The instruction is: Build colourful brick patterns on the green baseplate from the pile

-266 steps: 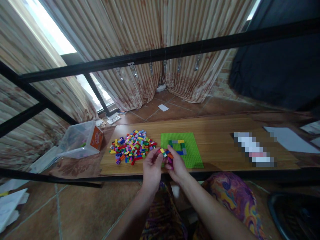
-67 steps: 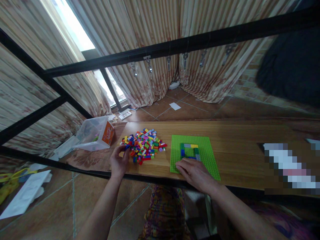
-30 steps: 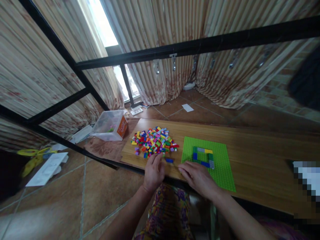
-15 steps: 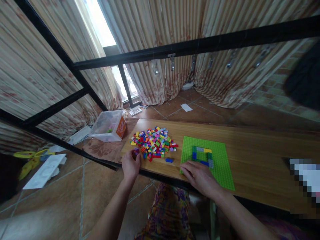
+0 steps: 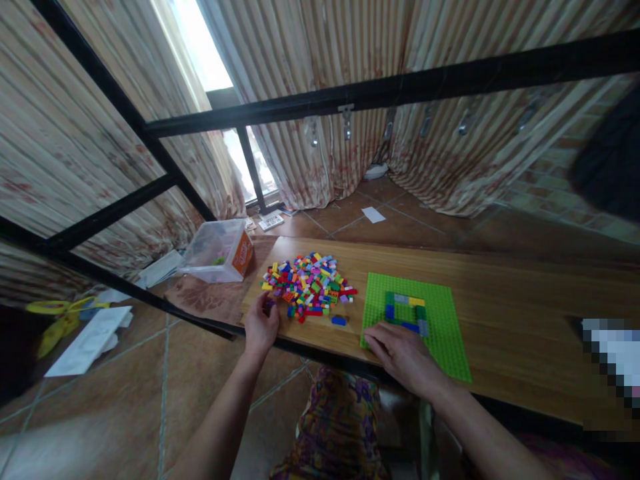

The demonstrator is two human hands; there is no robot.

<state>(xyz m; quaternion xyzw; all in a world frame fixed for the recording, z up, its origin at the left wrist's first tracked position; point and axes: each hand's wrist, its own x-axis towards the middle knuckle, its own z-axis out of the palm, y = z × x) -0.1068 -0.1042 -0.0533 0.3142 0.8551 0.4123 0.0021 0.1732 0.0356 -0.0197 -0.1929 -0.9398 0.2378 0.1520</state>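
At the near left edge of the pile of toy bricks [image 5: 313, 280], my left hand [image 5: 261, 327] is closed, thumb and fingers curled round a small dark purple brick [image 5: 271, 305] that is mostly hidden. My right hand [image 5: 403, 350] rests over the near left part of the green baseplate [image 5: 443, 333], its fingers bent and pressed together; whether they hold anything is hidden. Just beyond those fingers, a square outline of bricks [image 5: 401, 299] in blue, green, grey and yellow stands on the baseplate. A single blue brick [image 5: 339, 321] lies between the pile and the baseplate.
The bricks and baseplate are on a narrow wooden table [image 5: 520, 320]. A clear plastic box [image 5: 215, 257] with an orange label stands beyond its left end. Black metal bars [image 5: 370, 100] cross above, carrying clips. A blurred-out object [image 5: 613, 353] lies at the right.
My left hand has shifted slightly, its fingers reaching a little farther forward beside the pile. My right hand stays almost in place on the baseplate.
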